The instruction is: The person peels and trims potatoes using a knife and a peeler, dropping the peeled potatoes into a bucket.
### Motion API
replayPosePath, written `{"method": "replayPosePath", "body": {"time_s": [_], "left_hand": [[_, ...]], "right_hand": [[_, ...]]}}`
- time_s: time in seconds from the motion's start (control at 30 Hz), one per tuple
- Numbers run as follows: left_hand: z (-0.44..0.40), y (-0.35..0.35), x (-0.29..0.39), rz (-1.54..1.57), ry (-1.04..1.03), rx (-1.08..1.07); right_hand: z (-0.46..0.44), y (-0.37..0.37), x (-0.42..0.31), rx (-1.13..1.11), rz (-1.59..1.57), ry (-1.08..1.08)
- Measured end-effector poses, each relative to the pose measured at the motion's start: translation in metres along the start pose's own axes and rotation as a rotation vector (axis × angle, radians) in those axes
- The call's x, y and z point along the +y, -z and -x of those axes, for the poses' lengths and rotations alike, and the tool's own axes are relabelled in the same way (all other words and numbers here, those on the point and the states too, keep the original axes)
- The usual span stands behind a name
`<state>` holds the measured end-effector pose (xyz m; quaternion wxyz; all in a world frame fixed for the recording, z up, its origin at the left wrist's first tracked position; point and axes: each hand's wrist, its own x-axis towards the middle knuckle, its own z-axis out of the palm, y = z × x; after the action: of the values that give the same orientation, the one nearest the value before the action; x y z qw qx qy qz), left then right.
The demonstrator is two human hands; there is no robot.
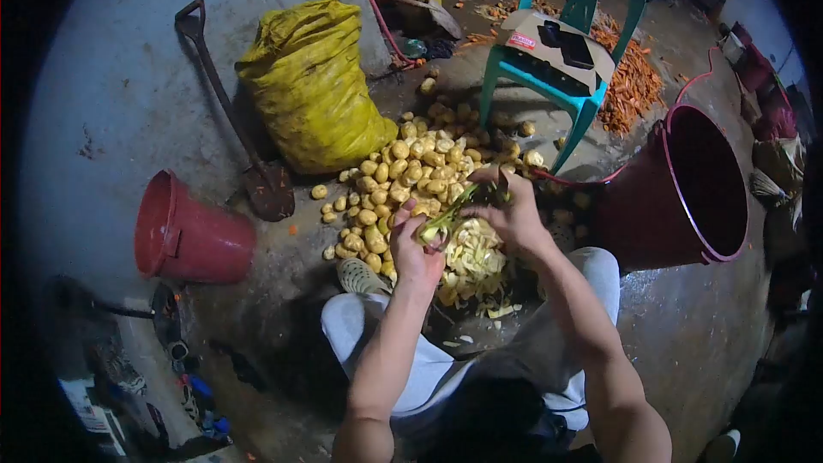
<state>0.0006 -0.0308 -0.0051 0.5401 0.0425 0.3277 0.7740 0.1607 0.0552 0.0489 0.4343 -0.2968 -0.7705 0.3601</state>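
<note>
Between my two hands is a green, leafy piece of vegetable [444,225], pale at its lower left end. My left hand [416,249] has its fingers closed round the pale end. My right hand [507,210] is bent over the darker, upper right end, its fingers wrapped round it. Just below the hands lies a heap of pale yellow-green cut pieces [473,264]. A large pile of potatoes [411,167] spreads on the floor beyond my left hand.
A yellow sack [313,86] and a shovel [225,103] lean at the wall. A red bucket [206,236] lies left, a large dark red tub [673,193] right. A green chair [549,77] carries a cardboard box [536,39]. Carrots [633,81] lie behind it.
</note>
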Motion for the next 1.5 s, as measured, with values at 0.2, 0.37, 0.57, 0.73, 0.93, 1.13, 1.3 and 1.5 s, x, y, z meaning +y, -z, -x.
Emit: {"method": "replayPosePath", "body": {"time_s": [0.2,0.37,0.57,0.73,0.93,1.13,1.3,1.5], "left_hand": [[0.003,-0.027,0.002,-0.046,-0.063,0.127],[0.001,-0.018,0.002,0.062,-0.014,0.015],[0.012,-0.028,0.014,-0.178,-0.176,0.013],[0.014,-0.028,0.01,-0.416,-0.404,-0.159],[0.018,-0.031,0.01,-0.525,-0.453,-0.174],[0.017,-0.04,0.016,-0.416,-0.365,-0.194],[-0.011,-0.018,0.025,0.142,0.118,-0.276],[-0.007,-0.018,0.025,0.269,0.245,-0.171]], "right_hand": [[-0.004,0.002,0.005,0.121,-0.056,-0.126],[-0.011,0.01,0.026,0.229,-0.152,-0.198],[-0.016,0.038,-0.014,0.087,0.045,-0.123],[-0.016,0.028,0.007,0.068,-0.086,-0.185],[-0.017,0.05,-0.003,0.002,-0.06,-0.269],[-0.016,0.05,0.0,0.005,-0.133,-0.22],[-0.016,0.059,0.01,0.04,-0.036,-0.201],[-0.013,0.056,0.015,0.035,-0.095,-0.339]]}}
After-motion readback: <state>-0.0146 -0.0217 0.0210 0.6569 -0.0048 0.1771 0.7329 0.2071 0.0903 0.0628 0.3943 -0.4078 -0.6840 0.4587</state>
